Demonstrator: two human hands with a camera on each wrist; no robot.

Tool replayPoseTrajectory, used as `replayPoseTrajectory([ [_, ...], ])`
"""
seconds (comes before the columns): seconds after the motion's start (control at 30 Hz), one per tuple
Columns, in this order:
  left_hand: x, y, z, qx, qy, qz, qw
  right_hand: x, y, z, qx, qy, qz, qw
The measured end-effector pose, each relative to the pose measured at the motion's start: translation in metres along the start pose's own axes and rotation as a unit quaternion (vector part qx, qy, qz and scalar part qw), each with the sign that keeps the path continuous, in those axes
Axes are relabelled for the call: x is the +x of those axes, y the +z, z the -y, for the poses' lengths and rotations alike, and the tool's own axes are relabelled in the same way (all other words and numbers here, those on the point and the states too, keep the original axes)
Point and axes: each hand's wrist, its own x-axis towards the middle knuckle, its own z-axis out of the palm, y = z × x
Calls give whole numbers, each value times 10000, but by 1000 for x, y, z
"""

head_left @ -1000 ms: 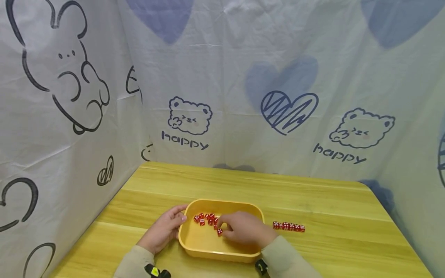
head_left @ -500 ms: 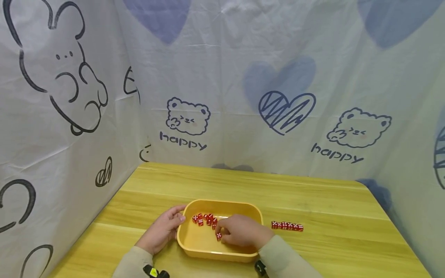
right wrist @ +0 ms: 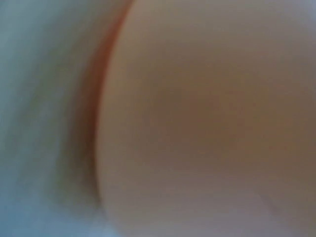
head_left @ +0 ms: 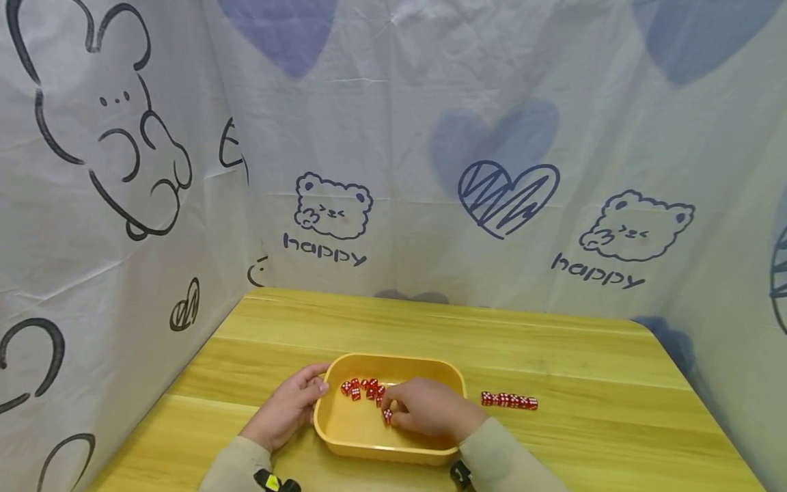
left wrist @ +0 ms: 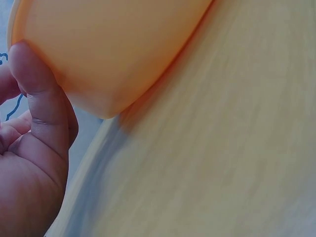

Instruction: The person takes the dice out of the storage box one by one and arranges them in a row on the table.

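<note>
In the head view a yellow plastic tub (head_left: pixel 363 432) stands on the table, with several red dice (head_left: pixel 355 393) with white pips lying in its far left part. My left hand (head_left: pixel 289 406) holds the tub's left side, the thumb against the rim. The left wrist view shows that thumb (left wrist: pixel 42 89) on the tub wall (left wrist: pixel 113 54). My right hand (head_left: pixel 427 410) reaches inside the tub and pinches one red die (head_left: pixel 387 417) between thumb and index finger, low over the floor. Its other fingers are partly hidden. The right wrist view is too blurred to show the fingers.
A straight row of several red dice (head_left: pixel 509 400) lies on the wooden table (head_left: pixel 590 369) to the right of the tub. White printed cloth (head_left: pixel 412 225) hangs behind the table and along both sides.
The right hand and the pinched die have shifted slightly toward the near side of the tub. The left hand, the tub and the row of dice stay in place.
</note>
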Motion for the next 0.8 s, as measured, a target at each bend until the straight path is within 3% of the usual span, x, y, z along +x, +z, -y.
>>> replayPoseTrajectory([
  [0.8,0,0,0,12,22,-9,10000,-6,-16,6,142,218,-200,9995],
])
